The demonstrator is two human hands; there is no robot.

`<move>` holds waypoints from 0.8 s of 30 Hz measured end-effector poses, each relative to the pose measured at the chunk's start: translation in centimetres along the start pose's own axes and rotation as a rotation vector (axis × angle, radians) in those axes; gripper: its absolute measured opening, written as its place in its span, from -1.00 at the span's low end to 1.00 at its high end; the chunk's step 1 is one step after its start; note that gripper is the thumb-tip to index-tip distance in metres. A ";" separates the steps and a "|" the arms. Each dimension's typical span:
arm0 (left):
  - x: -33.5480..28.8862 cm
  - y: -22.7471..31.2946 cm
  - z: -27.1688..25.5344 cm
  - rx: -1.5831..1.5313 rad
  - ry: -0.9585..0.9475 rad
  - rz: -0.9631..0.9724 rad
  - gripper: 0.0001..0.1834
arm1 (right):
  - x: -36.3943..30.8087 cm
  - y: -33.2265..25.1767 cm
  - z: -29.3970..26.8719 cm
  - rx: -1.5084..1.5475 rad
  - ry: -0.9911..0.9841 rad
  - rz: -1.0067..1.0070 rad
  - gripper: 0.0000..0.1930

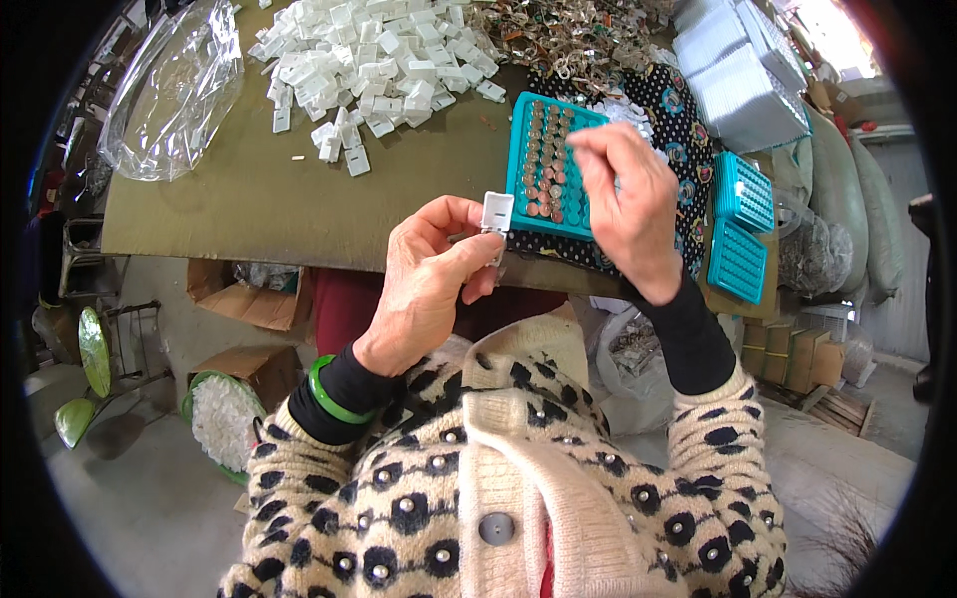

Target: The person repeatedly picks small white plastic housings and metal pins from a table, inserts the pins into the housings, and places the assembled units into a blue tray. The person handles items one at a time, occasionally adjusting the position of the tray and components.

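Note:
My left hand (431, 269) pinches a small white plastic box (497, 210) with its lid up, just in front of the table's near edge. Over the right part of a teal tray (516, 149) is my right hand (630, 199), thumb and fingertips drawn together. Whatever those fingertips may hold is too small to make out. Rows of small round copper and silver-coloured pieces (546, 164) sit in the tray's holes. My right hand hides much of the tray's right side.
A heap of white plastic boxes (384, 65) lies at the table's back, beside a pile of small metal-looking parts (578, 35). Clear plastic wrap (174, 95) rests at left. More teal trays (738, 259) and stacked white trays (743, 80) stand at right.

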State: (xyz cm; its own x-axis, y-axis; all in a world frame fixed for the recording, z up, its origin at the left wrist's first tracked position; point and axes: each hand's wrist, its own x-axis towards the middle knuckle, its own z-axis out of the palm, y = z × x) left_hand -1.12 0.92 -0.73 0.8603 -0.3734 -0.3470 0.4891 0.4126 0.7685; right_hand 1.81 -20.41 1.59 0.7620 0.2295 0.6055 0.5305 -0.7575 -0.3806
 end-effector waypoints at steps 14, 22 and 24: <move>1.8 0.9 -2.3 -0.237 -0.170 0.003 -0.71 | 0.8 4.7 1.0 -0.187 -0.158 0.016 -0.87; 2.8 0.8 -3.2 -0.286 -0.202 0.003 -0.70 | 2.0 2.2 0.5 -0.065 -0.182 0.085 -0.93; 2.9 0.5 -3.3 -0.308 -0.183 0.011 -0.70 | 1.9 0.1 0.1 0.074 -0.149 0.132 -0.93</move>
State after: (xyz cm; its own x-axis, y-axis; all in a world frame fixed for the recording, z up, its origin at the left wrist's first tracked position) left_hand 2.10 2.77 -3.14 0.8393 -0.4987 -0.2165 0.5245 0.6383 0.5635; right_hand 3.33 -19.98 2.60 0.8704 0.2231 0.4388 0.4438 -0.7414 -0.5034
